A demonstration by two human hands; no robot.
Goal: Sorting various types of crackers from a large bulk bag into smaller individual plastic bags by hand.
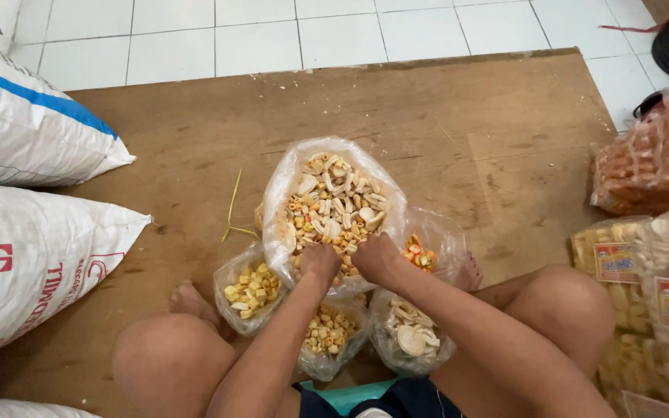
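— What are the hands doing?

— Both are closed in a grip on the near edge of the big clear bag of mixed crackers (333,209). The left hand (320,262) clutches the plastic on its side, the right hand (377,258) just beside it, knuckles up, the two almost touching.

— Where does that bag sit?

— On the brown board (458,131) laid over the white tiled floor (257,31), between the person's bent knees, its mouth open and full of pale and orange pieces.

— And around it?

— Four smaller clear bags crowd its near side: a bag of yellow cubes (249,290) to the left, a bag of small rings (331,331) under the left forearm, a bag of flat pale chips (412,337) under the right forearm, and a bag of orange and green bits (421,251) just right of the right hand.

— Farther out?

— White woven sacks (32,131) lie at the left edge; packed snack bags (652,232) are stacked at the right. A thin yellow-green strip (234,209) lies on the board left of the big bag.
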